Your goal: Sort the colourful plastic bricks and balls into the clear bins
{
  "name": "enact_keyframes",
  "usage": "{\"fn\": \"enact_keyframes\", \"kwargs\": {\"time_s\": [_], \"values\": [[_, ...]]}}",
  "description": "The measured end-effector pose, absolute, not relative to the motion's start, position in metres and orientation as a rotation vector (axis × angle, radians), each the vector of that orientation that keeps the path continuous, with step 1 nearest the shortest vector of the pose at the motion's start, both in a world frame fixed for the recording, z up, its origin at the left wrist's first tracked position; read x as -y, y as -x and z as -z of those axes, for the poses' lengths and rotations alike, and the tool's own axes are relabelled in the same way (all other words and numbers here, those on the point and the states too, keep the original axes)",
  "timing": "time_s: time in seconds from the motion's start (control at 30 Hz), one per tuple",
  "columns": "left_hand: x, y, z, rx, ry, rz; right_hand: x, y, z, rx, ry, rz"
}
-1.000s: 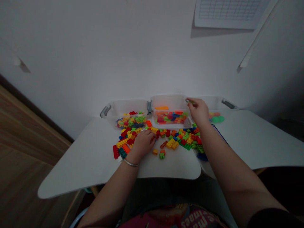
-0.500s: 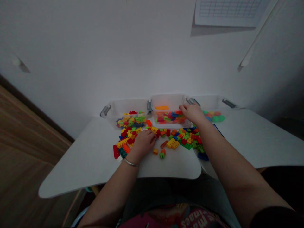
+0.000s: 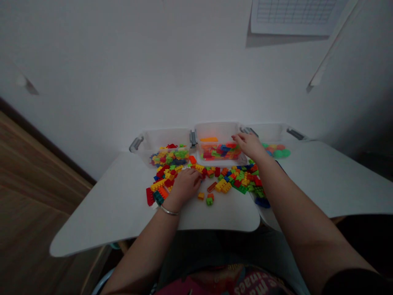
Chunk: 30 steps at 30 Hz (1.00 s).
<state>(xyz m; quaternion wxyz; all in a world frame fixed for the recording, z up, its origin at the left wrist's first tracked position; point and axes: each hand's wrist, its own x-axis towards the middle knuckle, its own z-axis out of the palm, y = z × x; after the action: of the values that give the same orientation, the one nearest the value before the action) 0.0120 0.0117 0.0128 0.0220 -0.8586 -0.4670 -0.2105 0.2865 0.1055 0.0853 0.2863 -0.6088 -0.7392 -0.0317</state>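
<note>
A spread of coloured toy building bricks covers the middle of the white table. My left hand, with a bangle at its wrist, rests palm down on the left part of this pile. Its fingers are curled in beside red bricks, and whatever they hold is hidden. Over the right side of the middle clear plastic box hangs my right hand, fingers stretched out and no brick visible in them. Bricks in several colours lie inside that box, along with an orange piece.
To the left, another clear box holds small colourful pieces. A third box at the right contains round green and orange pieces. Nearer the table's front edge lie a loose yellow brick and a green brick.
Both hands stay almost where they were. The fingers of my right hand shift very slightly above the middle box.
</note>
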Motion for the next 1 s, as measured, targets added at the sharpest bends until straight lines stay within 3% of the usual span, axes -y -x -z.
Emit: {"fn": "enact_keyframes", "kwargs": {"time_s": [0.27, 0.43, 0.6, 1.0], "values": [[-0.013, -0.019, -0.017, 1.559, 2.587, 0.701, -0.071, -0.268, -0.069, 1.467, 1.212, -0.132], [-0.013, -0.025, -0.019, 1.65, 2.481, 0.748, -0.033, -0.233, -0.04, 1.795, 1.18, -0.208], [-0.016, -0.025, -0.018, 1.702, 2.375, 0.764, -0.02, -0.21, -0.016, 2.218, 1.246, -0.031], [-0.016, -0.026, -0.017, 1.637, 2.493, 0.67, -0.023, -0.202, -0.003, 2.288, 1.26, 0.017]]}}
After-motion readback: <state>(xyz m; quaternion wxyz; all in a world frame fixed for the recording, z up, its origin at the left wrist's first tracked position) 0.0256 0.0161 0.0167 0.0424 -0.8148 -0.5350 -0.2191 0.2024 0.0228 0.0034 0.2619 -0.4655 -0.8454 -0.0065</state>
